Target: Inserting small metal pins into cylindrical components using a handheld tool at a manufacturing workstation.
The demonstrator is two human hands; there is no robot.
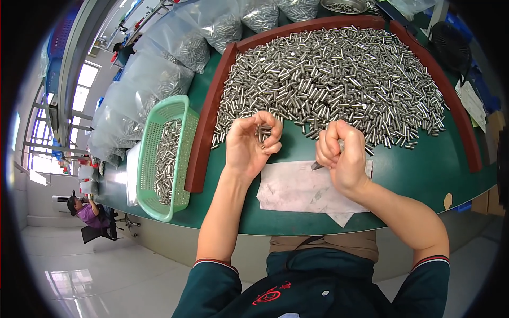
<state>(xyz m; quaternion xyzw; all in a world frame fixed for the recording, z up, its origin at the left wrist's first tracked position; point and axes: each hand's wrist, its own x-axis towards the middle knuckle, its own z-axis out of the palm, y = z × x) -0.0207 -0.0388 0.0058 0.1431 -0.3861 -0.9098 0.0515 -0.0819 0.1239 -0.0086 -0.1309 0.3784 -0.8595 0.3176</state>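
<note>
My left hand point(252, 146) is raised at the near edge of a large heap of short shiny metal pins point(328, 74). Its palm is turned up and the fingers are curled, with a few pins showing inside the curl. Closed into a fist, my right hand point(342, 156) hovers over a stained whitish cloth point(297, 188). A small dark tip point(317, 166) pokes out below its fingers; the rest of that object is hidden. Both hands are close to the heap, and a gap separates them.
Dark red wooden rails point(212, 116) border the heap on the green table point(397, 180). A light green basket point(185, 153) with pins stands left. Clear bags point(191, 50) of pins line the far left edge. A black fan point(450, 45) stands right. Another person point(90, 212) sits far left.
</note>
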